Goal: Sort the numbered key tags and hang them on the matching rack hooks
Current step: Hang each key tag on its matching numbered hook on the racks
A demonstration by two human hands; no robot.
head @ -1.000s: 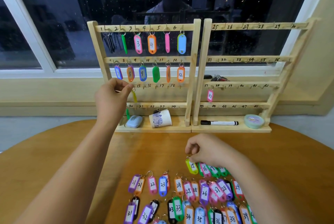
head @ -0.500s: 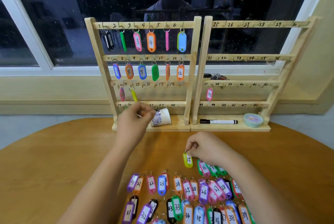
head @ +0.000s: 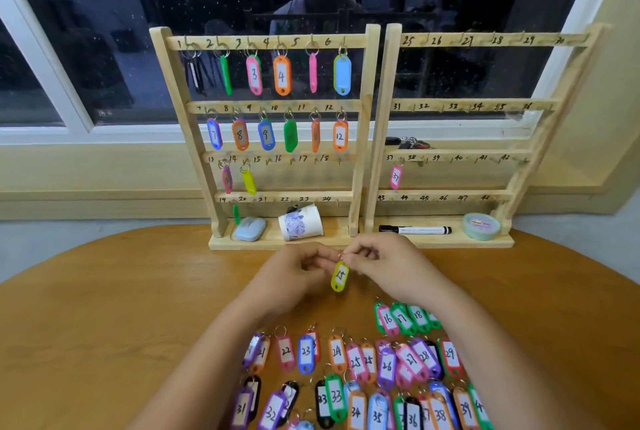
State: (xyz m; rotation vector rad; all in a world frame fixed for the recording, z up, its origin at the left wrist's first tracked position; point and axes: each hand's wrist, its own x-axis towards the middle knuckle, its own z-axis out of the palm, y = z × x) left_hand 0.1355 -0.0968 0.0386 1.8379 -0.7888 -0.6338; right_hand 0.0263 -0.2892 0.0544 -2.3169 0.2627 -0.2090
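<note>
A yellow-green tag numbered 15 point(head: 340, 276) hangs above the table between my hands. My left hand point(head: 294, 273) and my right hand point(head: 377, 265) both pinch its ring at the top. The left wooden rack point(head: 362, 124) carries tags on hooks 1 to 14, the last two a pink tag point(head: 227, 179) and a yellow tag point(head: 248, 181). On the right rack point(head: 384, 124) hangs one pink tag 37 point(head: 396, 177). Several numbered tags, 16 to 39, lie in rows point(head: 363, 370) on the table in front of me.
A round wooden table point(head: 104, 308) holds both racks at its far edge under a dark window. On the rack bases lie a pale blue object point(head: 250, 229), a tipped paper cup point(head: 301, 222), a black marker point(head: 414, 230) and a green tape roll point(head: 481, 225).
My left hand left the rack's third row and came down to the table centre. My right hand lifted tag 15 off the rows, and both hands now hold its ring.
</note>
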